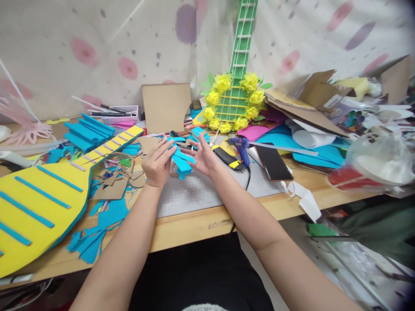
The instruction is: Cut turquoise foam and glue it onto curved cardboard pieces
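Observation:
Blue paper pieces point(182, 163) are gripped in my left hand point(158, 163), whose fingers bend over their upper end. The pieces hang down in folded strips above the grey cutting mat point(194, 190). Facing them from the right is my right hand point(204, 156), its fingers spread and palm turned inward. Its fingertips are close to the blue paper; whether they touch it I cannot tell. Just beyond that hand lie a black-and-yellow utility knife point(228, 159) and a blue glue gun point(241, 150) with a long clear glue stick in it.
A yellow paper guitar point(48, 203) lies at left beside blue scraps point(97, 233). At the back stands a green guitar point(235, 101) ringed by yellow paper flowers. A phone point(275, 162), a bagged red-and-white tub point(366, 168) and piled cardboard point(304, 110) occupy the right.

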Action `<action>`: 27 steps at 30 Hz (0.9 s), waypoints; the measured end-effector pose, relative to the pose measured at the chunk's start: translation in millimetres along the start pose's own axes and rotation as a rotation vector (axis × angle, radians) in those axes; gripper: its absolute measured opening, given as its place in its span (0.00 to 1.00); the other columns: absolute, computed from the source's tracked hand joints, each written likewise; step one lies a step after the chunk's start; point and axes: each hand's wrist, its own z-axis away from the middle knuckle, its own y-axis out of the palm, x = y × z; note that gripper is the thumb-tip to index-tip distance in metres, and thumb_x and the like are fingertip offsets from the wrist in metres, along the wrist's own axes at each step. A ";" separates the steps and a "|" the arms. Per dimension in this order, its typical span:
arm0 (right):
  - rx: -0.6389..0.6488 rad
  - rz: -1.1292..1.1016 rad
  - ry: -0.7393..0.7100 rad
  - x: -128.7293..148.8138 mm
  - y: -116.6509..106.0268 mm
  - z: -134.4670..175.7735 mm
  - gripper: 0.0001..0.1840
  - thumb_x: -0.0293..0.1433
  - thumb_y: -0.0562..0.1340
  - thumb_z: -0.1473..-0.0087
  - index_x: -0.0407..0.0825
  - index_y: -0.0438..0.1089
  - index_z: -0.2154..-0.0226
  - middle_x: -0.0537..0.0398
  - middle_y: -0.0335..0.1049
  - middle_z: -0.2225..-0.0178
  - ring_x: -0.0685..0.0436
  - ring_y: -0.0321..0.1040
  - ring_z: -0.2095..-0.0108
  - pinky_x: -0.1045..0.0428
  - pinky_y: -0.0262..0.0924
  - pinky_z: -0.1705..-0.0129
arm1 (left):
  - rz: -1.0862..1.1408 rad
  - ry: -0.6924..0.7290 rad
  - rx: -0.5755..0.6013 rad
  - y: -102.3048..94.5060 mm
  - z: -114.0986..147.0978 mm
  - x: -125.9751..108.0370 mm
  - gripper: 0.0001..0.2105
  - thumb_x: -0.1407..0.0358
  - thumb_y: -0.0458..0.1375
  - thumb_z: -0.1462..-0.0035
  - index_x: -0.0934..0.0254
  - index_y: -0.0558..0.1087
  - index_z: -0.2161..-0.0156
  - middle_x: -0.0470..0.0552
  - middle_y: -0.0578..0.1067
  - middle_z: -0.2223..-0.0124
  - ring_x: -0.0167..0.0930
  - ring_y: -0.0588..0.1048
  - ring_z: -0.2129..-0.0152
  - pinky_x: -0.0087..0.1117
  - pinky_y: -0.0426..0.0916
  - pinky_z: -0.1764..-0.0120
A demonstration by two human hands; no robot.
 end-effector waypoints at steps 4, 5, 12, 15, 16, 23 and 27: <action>0.187 0.050 0.087 1.5 -3.8 5.3 0.25 0.48 0.62 0.53 0.51 0.62 0.58 0.53 0.70 0.66 0.43 0.71 0.64 0.45 0.67 0.62 | -0.160 0.183 0.057 2.6 -0.4 1.2 0.05 0.70 0.63 0.52 0.57 0.78 0.70 0.51 0.78 0.58 0.35 0.71 0.50 0.40 0.60 0.43; 0.234 0.049 0.107 0.4 -4.3 5.0 0.25 0.48 0.62 0.53 0.51 0.62 0.57 0.53 0.70 0.66 0.43 0.71 0.64 0.45 0.67 0.61 | -0.207 0.237 0.070 2.5 -0.7 3.5 0.04 0.69 0.62 0.51 0.57 0.78 0.69 0.51 0.78 0.58 0.35 0.71 0.50 0.41 0.60 0.43; -0.082 0.114 -0.043 -3.3 -15.4 -10.7 0.26 0.30 0.67 0.61 0.50 0.63 0.57 0.56 0.70 0.64 0.48 0.69 0.63 0.51 0.66 0.59 | -0.540 0.594 0.173 -3.1 -5.8 22.5 0.10 0.69 0.53 0.44 0.60 0.77 0.62 0.52 0.78 0.56 0.33 0.74 0.54 0.39 0.65 0.47; -0.271 0.204 -0.163 -1.7 -25.3 -18.2 0.28 0.28 0.68 0.66 0.51 0.63 0.58 0.56 0.69 0.64 0.47 0.69 0.62 0.49 0.65 0.57 | -0.600 0.497 0.232 -5.4 -5.0 27.8 0.10 0.69 0.55 0.46 0.60 0.78 0.62 0.51 0.79 0.59 0.34 0.77 0.59 0.35 0.69 0.55; -0.310 0.231 -0.213 -1.2 -28.0 -19.9 0.27 0.29 0.67 0.66 0.51 0.62 0.59 0.57 0.69 0.64 0.47 0.69 0.62 0.48 0.65 0.57 | -0.607 0.436 0.239 -6.3 -4.5 29.0 0.09 0.69 0.57 0.48 0.59 0.78 0.62 0.50 0.79 0.60 0.34 0.77 0.61 0.34 0.70 0.57; -0.346 0.569 -0.277 -6.8 -30.8 -20.4 0.24 0.30 0.63 0.59 0.50 0.59 0.56 0.53 0.68 0.60 0.47 0.69 0.61 0.47 0.65 0.57 | -0.233 -0.107 -0.244 -11.2 -10.5 31.8 0.10 0.63 0.59 0.51 0.63 0.77 0.63 0.51 0.79 0.65 0.31 0.77 0.69 0.28 0.69 0.69; -0.400 0.984 -0.434 -5.4 -22.5 -14.6 0.26 0.30 0.63 0.57 0.48 0.60 0.53 0.48 0.67 0.54 0.45 0.67 0.54 0.47 0.61 0.51 | 0.073 -0.370 -0.411 -6.4 -16.7 31.8 0.08 0.67 0.57 0.50 0.65 0.75 0.65 0.48 0.77 0.69 0.24 0.72 0.77 0.21 0.59 0.81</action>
